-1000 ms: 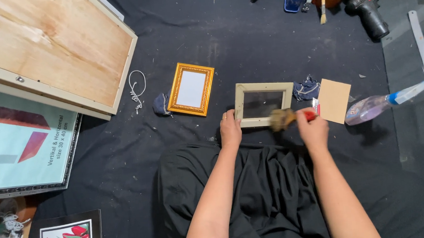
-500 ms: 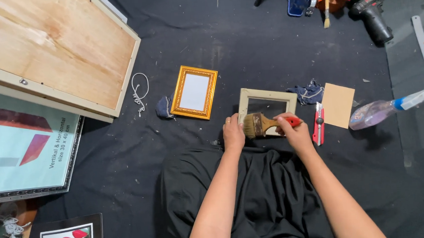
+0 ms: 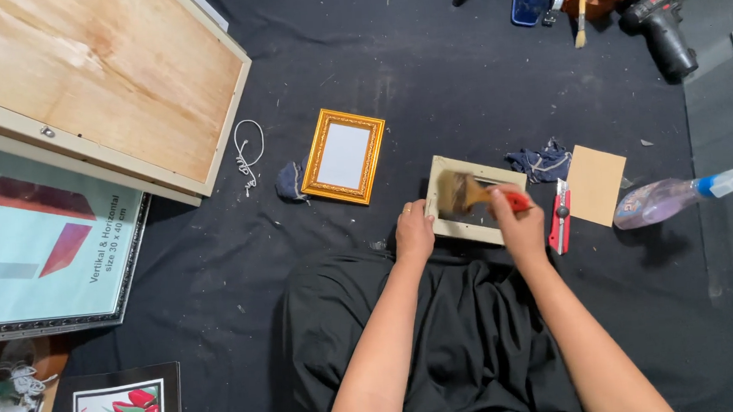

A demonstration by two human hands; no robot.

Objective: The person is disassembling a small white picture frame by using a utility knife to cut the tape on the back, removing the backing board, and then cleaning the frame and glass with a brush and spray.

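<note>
Down on black cloth (image 3: 427, 83), cream frame (image 3: 476, 231) dead ahead of the lap, just past the knees. Lying almost level across the view, long axis running left to right with a slight tilt, far-right corner dropping a touch. Taken here as the landmark for everything else.

Left hand (image 3: 415, 233) pressed at the frame's near-left corner, fingers curled over the edge, pinning it flat. Right hand (image 3: 522, 222) at the near-right side, clenched around the red handle of a brush (image 3: 472, 195). Brush reaching leftward over the frame's opening, bristles blurred, tip toward the far-left corner. Handle axis nearly matching the frame's long side, so any stroke looks set to run along the length, not across it.

Both hands touching or hovering over the frame; right one the working side, left one the anchor. Neither hand slack.

Just right of the frame, a red cutter (image 3: 559, 217), lying near to far, close beside the right wrist. Beyond that, a brown card (image 3: 596, 184), then a spray bottle (image 3: 680, 195) well off to the right. Behind the frame's far-right corner, a dark rag (image 3: 540, 162). Left of the frame, apart from it, a gold frame (image 3: 343, 156) standing lengthwise away from the viewer. Well beyond, far right, a drill (image 3: 660, 18). Far left, a big board (image 3: 92, 78).
</note>
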